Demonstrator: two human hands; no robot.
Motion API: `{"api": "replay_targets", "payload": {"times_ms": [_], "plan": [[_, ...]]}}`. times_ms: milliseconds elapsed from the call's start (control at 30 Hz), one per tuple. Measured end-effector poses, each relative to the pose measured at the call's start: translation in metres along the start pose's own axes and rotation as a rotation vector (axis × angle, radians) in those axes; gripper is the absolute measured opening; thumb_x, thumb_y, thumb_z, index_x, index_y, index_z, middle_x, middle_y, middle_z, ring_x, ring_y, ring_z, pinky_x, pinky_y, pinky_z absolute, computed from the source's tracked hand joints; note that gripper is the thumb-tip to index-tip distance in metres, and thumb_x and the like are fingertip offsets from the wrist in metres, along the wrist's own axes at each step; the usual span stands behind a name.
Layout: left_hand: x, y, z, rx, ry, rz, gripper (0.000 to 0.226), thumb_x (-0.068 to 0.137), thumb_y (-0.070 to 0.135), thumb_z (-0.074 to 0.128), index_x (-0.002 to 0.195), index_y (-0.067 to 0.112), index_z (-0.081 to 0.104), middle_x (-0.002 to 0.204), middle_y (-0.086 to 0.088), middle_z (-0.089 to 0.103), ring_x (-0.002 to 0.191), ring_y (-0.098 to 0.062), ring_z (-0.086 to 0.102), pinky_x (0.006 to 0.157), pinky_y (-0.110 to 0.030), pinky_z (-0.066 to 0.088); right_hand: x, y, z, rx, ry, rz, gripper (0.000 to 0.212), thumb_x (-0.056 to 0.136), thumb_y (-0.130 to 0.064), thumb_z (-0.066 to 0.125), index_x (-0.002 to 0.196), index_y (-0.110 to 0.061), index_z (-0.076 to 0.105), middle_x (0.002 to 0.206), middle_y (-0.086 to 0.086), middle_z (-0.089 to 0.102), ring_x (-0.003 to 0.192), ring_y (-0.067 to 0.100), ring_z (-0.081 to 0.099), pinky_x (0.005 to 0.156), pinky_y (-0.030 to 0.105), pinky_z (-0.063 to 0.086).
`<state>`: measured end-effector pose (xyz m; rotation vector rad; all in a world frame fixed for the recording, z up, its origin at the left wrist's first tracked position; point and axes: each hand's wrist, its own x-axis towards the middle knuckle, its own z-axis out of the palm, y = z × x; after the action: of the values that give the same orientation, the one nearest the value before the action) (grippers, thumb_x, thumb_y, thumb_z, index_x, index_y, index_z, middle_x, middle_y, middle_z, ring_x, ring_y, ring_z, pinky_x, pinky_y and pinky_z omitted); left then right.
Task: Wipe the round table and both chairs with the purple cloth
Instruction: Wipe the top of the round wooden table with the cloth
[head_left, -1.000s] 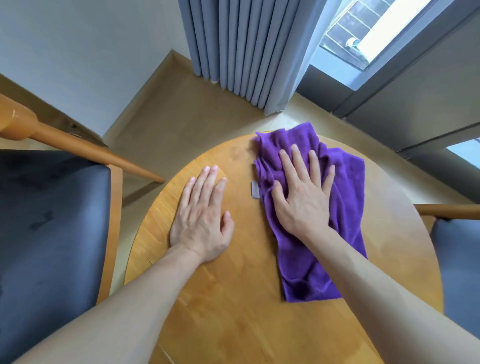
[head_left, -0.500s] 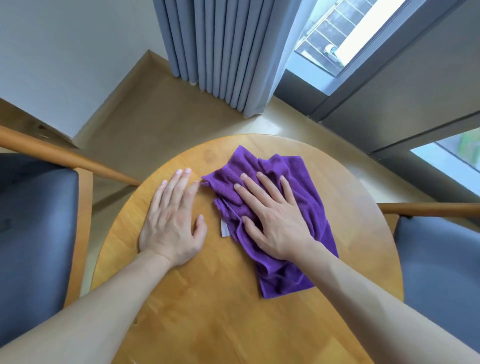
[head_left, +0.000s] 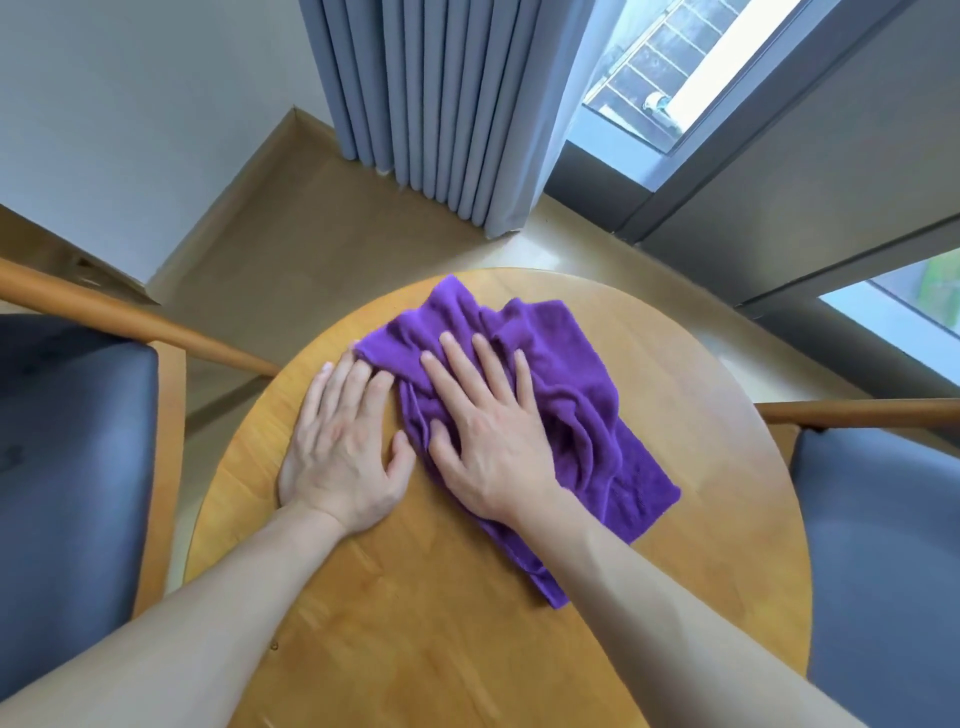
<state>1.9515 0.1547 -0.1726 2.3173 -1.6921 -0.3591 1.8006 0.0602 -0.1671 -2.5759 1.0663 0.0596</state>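
Rumpled purple cloth (head_left: 566, 384) on round wooden table (head_left: 701, 364) — grey-cushioned chairs (head_left: 67, 467) (head_left: 883, 545) either side

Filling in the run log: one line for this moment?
stage: wiping round table | right hand flat on purple cloth | left hand flat on wood

Round, honey-coloured wooden table (head_left: 467, 623), grain lines visible. Lying on it: crumpled purple terry cloth (head_left: 571, 395), spread from the far edge toward the right. Pressed flat on the cloth: right hand (head_left: 488, 441). Flat on bare wood beside it, fingertips touching the cloth's edge: left hand (head_left: 343, 447).
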Motion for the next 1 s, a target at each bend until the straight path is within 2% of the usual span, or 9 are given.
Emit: {"api": "replay_targets", "payload": {"times_ms": [133,233,333,467,600,733,800,900,1000], "plan": [[0.000,-0.002,0.001,0.003,0.000,0.014,0.072,0.082,0.035,0.045,0.147,0.005,0.046,0.166,-0.014,0.029,0.157,-0.025,0.019,0.128,-0.045,0.012,-0.032,0.030,-0.006,-0.088,-0.027,0.102,0.073,0.093,-0.049,0.040,0.161,-0.033,0.021,0.170,-0.008,0.011,0.157,0.020,0.007,0.125,0.053,0.006],[0.001,-0.001,0.000,0.016,-0.029,-0.002,0.074,0.084,0.037,0.042,0.152,0.009,0.042,0.168,-0.013,0.024,0.158,-0.024,0.014,0.129,-0.044,0.008,-0.008,0.060,-0.022,-0.095,-0.012,0.282,0.074,0.092,-0.052,0.036,0.161,-0.037,0.015,0.171,-0.009,0.006,0.158,0.020,0.001,0.125,0.055,0.000],[0.001,-0.001,0.000,0.061,-0.055,0.017,0.078,0.084,0.036,0.042,0.160,0.021,0.033,0.172,-0.006,0.015,0.159,-0.025,0.010,0.129,-0.045,0.007,0.036,0.057,-0.027,-0.046,0.025,0.377,0.073,0.092,-0.051,0.033,0.162,-0.037,0.013,0.171,-0.006,0.002,0.157,0.023,-0.004,0.123,0.058,-0.007],[0.003,-0.003,0.002,0.115,-0.069,0.034,0.082,0.083,0.035,0.044,0.162,0.027,0.027,0.172,0.003,0.014,0.159,-0.026,0.008,0.128,-0.045,0.007,0.050,0.025,-0.015,-0.018,0.049,0.301,0.072,0.094,-0.048,0.034,0.162,-0.034,0.015,0.172,-0.003,0.003,0.157,0.025,-0.006,0.123,0.057,-0.009],[0.003,-0.001,0.003,0.154,-0.102,0.030,0.081,0.082,0.036,0.043,0.161,0.025,0.028,0.172,0.000,0.015,0.159,-0.028,0.009,0.128,-0.046,0.008,0.008,0.015,-0.006,-0.019,0.007,0.167,0.072,0.095,-0.048,0.037,0.162,-0.033,0.016,0.171,-0.005,0.007,0.158,0.022,-0.003,0.125,0.052,-0.004],[0.004,0.004,-0.002,0.195,-0.134,0.042,0.081,0.081,0.034,0.039,0.160,0.019,0.031,0.170,-0.007,0.019,0.156,-0.037,0.013,0.127,-0.049,0.005,-0.023,0.032,-0.014,-0.144,0.012,0.190,0.073,0.094,-0.057,0.036,0.161,-0.030,0.023,0.170,-0.003,0.018,0.156,0.024,0.016,0.126,0.050,0.006],[0.012,0.011,-0.003,0.187,-0.145,0.099,0.082,0.080,0.032,0.038,0.160,0.017,0.031,0.171,-0.008,0.018,0.156,-0.040,0.009,0.127,-0.050,0.001,-0.021,0.047,-0.022,-0.218,0.015,0.230,0.076,0.093,-0.063,0.035,0.160,-0.029,0.026,0.168,-0.001,0.024,0.155,0.028,0.020,0.126,0.053,0.004],[0.032,0.034,0.003,0.156,-0.163,0.168,0.085,0.082,0.035,0.040,0.163,0.020,0.020,0.173,-0.007,0.005,0.157,-0.041,-0.003,0.127,-0.056,-0.001,0.004,0.068,-0.033,-0.234,0.005,0.302,0.080,0.090,-0.070,0.031,0.161,-0.033,0.022,0.169,0.000,0.020,0.157,0.031,0.007,0.124,0.055,-0.007],[0.043,0.047,0.013,0.163,-0.173,0.085,0.087,0.084,0.040,0.041,0.164,0.019,0.015,0.173,-0.006,0.000,0.158,-0.039,-0.007,0.127,-0.056,0.000,0.031,0.073,-0.034,-0.137,0.015,0.346,0.078,0.092,-0.068,0.029,0.162,-0.036,0.014,0.171,-0.001,0.008,0.157,0.030,-0.003,0.123,0.055,-0.012]]}}
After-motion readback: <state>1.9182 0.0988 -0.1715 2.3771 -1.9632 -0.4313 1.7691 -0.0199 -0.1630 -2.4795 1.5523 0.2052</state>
